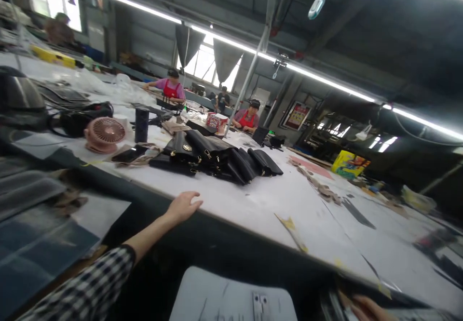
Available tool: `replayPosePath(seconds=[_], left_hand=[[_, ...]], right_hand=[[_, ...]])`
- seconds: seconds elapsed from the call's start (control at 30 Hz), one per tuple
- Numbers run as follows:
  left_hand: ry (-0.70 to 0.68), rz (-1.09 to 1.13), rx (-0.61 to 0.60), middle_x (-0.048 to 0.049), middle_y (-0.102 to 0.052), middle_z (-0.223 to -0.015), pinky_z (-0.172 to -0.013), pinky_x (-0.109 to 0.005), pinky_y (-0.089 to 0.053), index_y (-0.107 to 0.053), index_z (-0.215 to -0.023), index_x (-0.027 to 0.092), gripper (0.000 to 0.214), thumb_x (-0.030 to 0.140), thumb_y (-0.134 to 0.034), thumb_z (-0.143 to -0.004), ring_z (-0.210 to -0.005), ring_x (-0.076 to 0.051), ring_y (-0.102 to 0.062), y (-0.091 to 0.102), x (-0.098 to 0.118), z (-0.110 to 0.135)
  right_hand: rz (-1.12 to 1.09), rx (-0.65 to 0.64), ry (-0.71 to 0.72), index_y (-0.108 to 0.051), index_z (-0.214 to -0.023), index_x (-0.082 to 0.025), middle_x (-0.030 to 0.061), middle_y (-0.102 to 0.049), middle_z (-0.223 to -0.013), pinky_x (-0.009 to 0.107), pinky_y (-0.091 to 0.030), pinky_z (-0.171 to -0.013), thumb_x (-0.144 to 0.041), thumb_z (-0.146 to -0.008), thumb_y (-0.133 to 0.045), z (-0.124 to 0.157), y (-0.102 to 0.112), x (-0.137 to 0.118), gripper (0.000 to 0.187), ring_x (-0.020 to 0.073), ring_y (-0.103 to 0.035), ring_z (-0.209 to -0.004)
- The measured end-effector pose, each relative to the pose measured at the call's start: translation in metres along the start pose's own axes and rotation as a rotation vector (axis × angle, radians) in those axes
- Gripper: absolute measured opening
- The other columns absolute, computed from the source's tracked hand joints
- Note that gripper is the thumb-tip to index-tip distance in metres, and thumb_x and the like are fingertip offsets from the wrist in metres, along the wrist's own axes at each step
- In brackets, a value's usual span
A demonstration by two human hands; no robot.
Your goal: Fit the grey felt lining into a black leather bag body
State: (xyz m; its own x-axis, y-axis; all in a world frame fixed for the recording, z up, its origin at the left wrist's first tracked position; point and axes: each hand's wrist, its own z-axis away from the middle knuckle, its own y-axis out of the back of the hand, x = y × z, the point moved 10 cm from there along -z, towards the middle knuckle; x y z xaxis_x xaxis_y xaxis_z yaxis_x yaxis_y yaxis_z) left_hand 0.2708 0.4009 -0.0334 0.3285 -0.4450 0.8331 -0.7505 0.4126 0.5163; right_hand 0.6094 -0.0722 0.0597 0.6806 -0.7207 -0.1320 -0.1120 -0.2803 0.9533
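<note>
Over the near edge of the white worktable [224,200], my left hand [183,206] is held out with thumb and fingers apart and nothing in them. Beyond it on the table lies a heap of black leather bags [217,159] with gold-coloured metal fittings. My right hand [369,307] is low at the bottom right, blurred and partly cut off by the frame. Beside its fingers is a blurred grey-and-dark object [336,304]; whether the hand grips it, I cannot tell.
Left on the table are a pink fan [105,134], a dark cylinder [142,125] and a phone [129,153]. A white stool-like surface [231,297] stands below the edge. Strips [358,212] lie to the right. Co-workers in red aprons [171,89] sit across the table.
</note>
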Motion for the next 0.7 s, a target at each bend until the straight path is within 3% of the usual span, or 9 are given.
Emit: replayPosePath(seconds=[0.07,0.13,0.2,0.27,0.37,0.53,0.6,0.7], left_hand=[[-0.051,-0.147,0.051,-0.0181,-0.053,-0.14,-0.117,-0.05,-0.02,-0.063,-0.12,0.012,0.052,0.044,-0.059,-0.08,-0.139,-0.036,-0.035,-0.002,-0.019,-0.033],[-0.093,-0.27,0.064,-0.0192,-0.047,-0.146,-0.119,-0.051,-0.014,-0.06,-0.126,0.009,0.057,0.042,-0.06,-0.08,-0.143,-0.036,-0.029,-0.013,-0.036,-0.054],[-0.124,-0.375,0.067,-0.0187,-0.045,-0.147,-0.119,-0.053,-0.012,-0.058,-0.131,0.009,0.058,0.043,-0.057,-0.084,-0.142,-0.036,-0.03,-0.025,-0.051,-0.063],[-0.15,-0.46,0.073,-0.0164,-0.044,-0.149,-0.118,-0.055,-0.012,-0.055,-0.134,0.012,0.057,0.046,-0.051,-0.089,-0.143,-0.036,-0.03,-0.034,-0.062,-0.065],[-0.196,-0.593,0.09,-0.0121,-0.042,-0.151,-0.117,-0.054,-0.016,-0.053,-0.138,0.018,0.057,0.052,-0.044,-0.093,-0.143,-0.034,-0.031,-0.04,-0.07,-0.065],[-0.265,-0.78,0.134,-0.0094,-0.046,-0.149,-0.112,-0.054,-0.029,-0.053,-0.138,0.023,0.056,0.055,-0.039,-0.095,-0.138,-0.033,-0.038,-0.041,-0.068,-0.065],[-0.266,-0.786,0.138,-0.0093,-0.046,-0.149,-0.112,-0.055,-0.03,-0.053,-0.138,0.023,0.055,0.054,-0.038,-0.095,-0.138,-0.033,-0.039,-0.041,-0.066,-0.065],[-0.252,-0.746,0.133,-0.0094,-0.045,-0.149,-0.113,-0.055,-0.029,-0.052,-0.138,0.023,0.054,0.053,-0.039,-0.095,-0.139,-0.033,-0.038,-0.041,-0.065,-0.064]], right_hand=[[0.153,-0.178,0.169,-0.064,-0.116,-0.018,0.0096,-0.07,-0.106,0.031,-0.053,-0.09,-0.012,-0.088,-0.056,-0.06,-0.051,-0.062,0.03,0.0215,-0.067,-0.097],[0.197,-0.143,0.242,-0.052,-0.134,-0.014,0.0126,-0.06,-0.13,0.035,-0.049,-0.097,-0.007,-0.09,-0.046,-0.129,-0.089,-0.123,0.046,0.0231,-0.061,-0.112],[0.219,-0.104,0.264,-0.046,-0.14,-0.015,0.0127,-0.053,-0.138,0.037,-0.048,-0.096,-0.005,-0.09,-0.045,-0.196,-0.128,-0.175,0.051,0.0255,-0.056,-0.118],[0.224,-0.055,0.261,-0.042,-0.142,-0.017,0.0127,-0.048,-0.142,0.041,-0.049,-0.094,-0.008,-0.092,-0.048,-0.256,-0.161,-0.214,0.051,0.0267,-0.054,-0.119],[0.206,0.027,0.23,-0.04,-0.142,-0.021,0.0124,-0.042,-0.144,0.047,-0.049,-0.094,-0.023,-0.096,-0.054,-0.324,-0.193,-0.245,0.048,0.0278,-0.052,-0.119],[0.16,0.064,0.326,-0.053,-0.13,-0.021,0.0102,-0.046,-0.141,0.045,-0.048,-0.097,-0.027,-0.097,-0.056,-0.38,-0.207,-0.272,0.034,0.0251,-0.052,-0.119],[0.157,0.055,0.407,-0.059,-0.121,-0.019,0.0089,-0.053,-0.133,0.043,-0.049,-0.095,-0.027,-0.096,-0.057,-0.387,-0.196,-0.284,0.026,0.0232,-0.054,-0.116],[0.183,0.064,0.506,-0.063,-0.108,-0.016,0.0067,-0.062,-0.115,0.04,-0.05,-0.089,-0.029,-0.096,-0.058,-0.387,-0.16,-0.307,0.019,0.0205,-0.059,-0.104]])
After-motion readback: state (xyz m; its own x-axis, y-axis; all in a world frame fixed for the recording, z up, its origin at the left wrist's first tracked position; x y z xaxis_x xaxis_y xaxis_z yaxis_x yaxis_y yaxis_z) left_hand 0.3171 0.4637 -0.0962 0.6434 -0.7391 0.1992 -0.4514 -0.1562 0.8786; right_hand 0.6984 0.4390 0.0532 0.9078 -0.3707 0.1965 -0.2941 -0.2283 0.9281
